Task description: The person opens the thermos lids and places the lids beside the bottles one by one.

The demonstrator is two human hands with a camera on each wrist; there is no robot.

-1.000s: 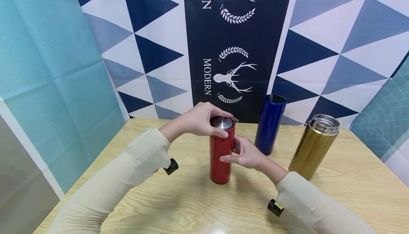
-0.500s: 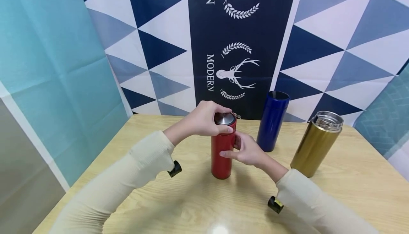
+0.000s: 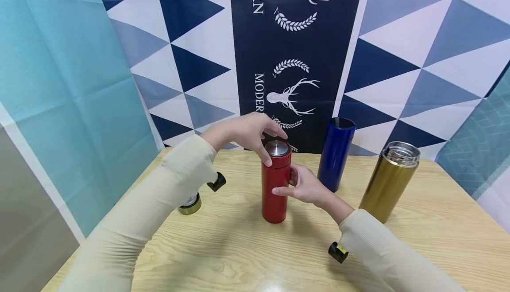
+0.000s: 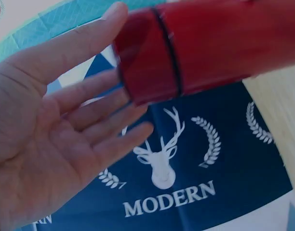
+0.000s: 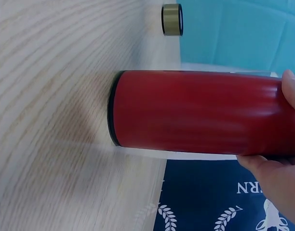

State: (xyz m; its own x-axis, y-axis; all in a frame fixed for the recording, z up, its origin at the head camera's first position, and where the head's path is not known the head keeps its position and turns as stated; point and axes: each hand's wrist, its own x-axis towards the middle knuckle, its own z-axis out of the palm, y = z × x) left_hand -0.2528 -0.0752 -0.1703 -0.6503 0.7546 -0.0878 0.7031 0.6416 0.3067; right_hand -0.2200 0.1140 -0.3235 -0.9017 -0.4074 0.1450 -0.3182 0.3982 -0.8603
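Note:
A red thermos flask (image 3: 275, 199) stands upright on the wooden table, its red lid (image 3: 280, 161) with a steel-coloured top in place. My right hand (image 3: 307, 187) grips the body of the flask from the right, thumb across the front. Over the lid, my left hand (image 3: 253, 133) is spread, with thumb and fingers apart. In the left wrist view its fingers (image 4: 101, 113) are loosely extended around the lid end, and the thumb lies close to the lid's edge; whether it touches I cannot tell.
Right of the flask stand a dark blue flask (image 3: 337, 157) with a dark hollow top and a gold flask (image 3: 389, 188) with its steel neck bare. A gold cap (image 3: 190, 206) lies at the left, partly behind my left sleeve. A patterned cloth hangs behind the table.
My left hand has let go of the lid and risen slightly up and left, its fingers spreading. The gold cap has come into view behind the sleeve. My right hand keeps its hold.

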